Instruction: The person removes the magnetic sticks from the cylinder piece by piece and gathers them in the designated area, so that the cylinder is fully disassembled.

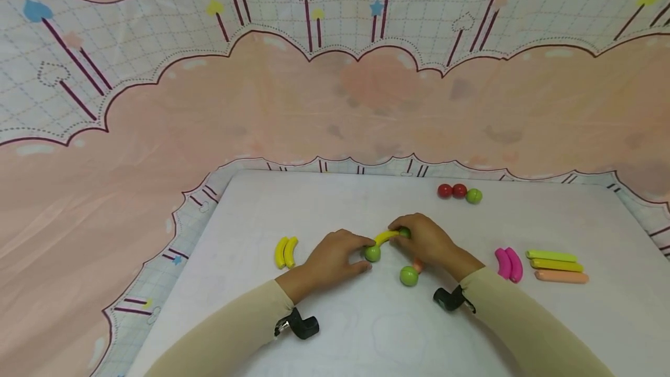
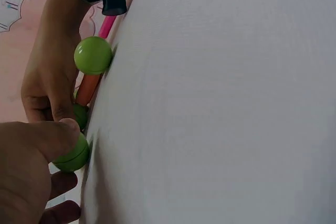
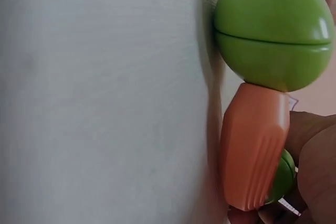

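Observation:
My left hand (image 1: 337, 258) grips a green ball (image 1: 372, 253) between thumb and fingers. A curved yellow piece (image 1: 386, 237) runs from this ball to another green ball (image 1: 405, 233), which my right hand (image 1: 426, 242) pinches. Just below the right hand, an orange piece (image 3: 255, 145) joins a third green ball (image 1: 409, 276). In the left wrist view, the thumb (image 2: 58, 137) of the left hand lies over its ball. Fingers of the right hand partly cover its ball in the head view, and the orange piece hides part of it in the right wrist view.
Two curved yellow pieces (image 1: 285, 252) lie left of the left hand on the white table (image 1: 335, 336). Two red balls (image 1: 452, 191) and a green ball (image 1: 474, 196) sit at the back. Rightward are two magenta curved pieces (image 1: 509, 265) and several straight sticks (image 1: 557, 267).

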The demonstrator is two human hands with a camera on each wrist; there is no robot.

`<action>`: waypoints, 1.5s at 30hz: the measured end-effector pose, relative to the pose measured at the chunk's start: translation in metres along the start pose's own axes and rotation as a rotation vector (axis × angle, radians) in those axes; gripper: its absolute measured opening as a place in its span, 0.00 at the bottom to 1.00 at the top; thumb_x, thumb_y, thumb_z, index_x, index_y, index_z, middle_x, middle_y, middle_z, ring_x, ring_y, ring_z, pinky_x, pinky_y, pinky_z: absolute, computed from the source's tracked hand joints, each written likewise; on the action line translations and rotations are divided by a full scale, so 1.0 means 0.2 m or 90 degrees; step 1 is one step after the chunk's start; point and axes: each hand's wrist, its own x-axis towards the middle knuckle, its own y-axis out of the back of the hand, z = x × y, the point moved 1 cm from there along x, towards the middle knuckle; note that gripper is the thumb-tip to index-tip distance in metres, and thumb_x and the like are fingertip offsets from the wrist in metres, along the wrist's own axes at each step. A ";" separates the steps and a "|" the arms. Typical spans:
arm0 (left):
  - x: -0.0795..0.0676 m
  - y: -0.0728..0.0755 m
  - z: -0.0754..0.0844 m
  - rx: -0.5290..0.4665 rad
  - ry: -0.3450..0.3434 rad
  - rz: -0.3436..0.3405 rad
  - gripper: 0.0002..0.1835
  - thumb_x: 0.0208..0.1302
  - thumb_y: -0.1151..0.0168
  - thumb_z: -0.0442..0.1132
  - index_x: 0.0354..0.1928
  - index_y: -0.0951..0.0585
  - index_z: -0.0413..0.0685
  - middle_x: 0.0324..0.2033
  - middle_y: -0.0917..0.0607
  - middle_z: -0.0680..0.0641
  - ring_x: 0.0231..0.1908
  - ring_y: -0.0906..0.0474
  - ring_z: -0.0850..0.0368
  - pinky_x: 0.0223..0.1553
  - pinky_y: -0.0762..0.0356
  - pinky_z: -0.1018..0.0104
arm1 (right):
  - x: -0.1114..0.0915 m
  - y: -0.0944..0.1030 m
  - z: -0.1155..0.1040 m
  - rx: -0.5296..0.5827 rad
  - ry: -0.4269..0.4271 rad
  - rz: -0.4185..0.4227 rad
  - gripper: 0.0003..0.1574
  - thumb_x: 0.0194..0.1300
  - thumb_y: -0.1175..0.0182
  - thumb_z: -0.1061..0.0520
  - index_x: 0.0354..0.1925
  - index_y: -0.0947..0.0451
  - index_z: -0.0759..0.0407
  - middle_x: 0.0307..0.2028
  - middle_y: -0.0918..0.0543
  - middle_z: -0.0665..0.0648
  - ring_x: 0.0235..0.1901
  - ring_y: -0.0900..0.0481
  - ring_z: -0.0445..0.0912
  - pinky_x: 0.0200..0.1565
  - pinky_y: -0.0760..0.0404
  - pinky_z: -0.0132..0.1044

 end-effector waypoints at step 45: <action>0.03 0.16 -0.13 -0.124 0.108 0.073 0.22 0.62 0.25 0.43 0.58 0.16 0.50 0.49 0.15 0.55 0.54 0.23 0.55 0.61 0.26 0.55 | -0.01 0.02 0.03 0.028 -0.013 -0.032 0.19 0.66 0.29 0.54 0.55 0.16 0.54 0.52 0.16 0.54 0.50 0.23 0.51 0.59 0.23 0.51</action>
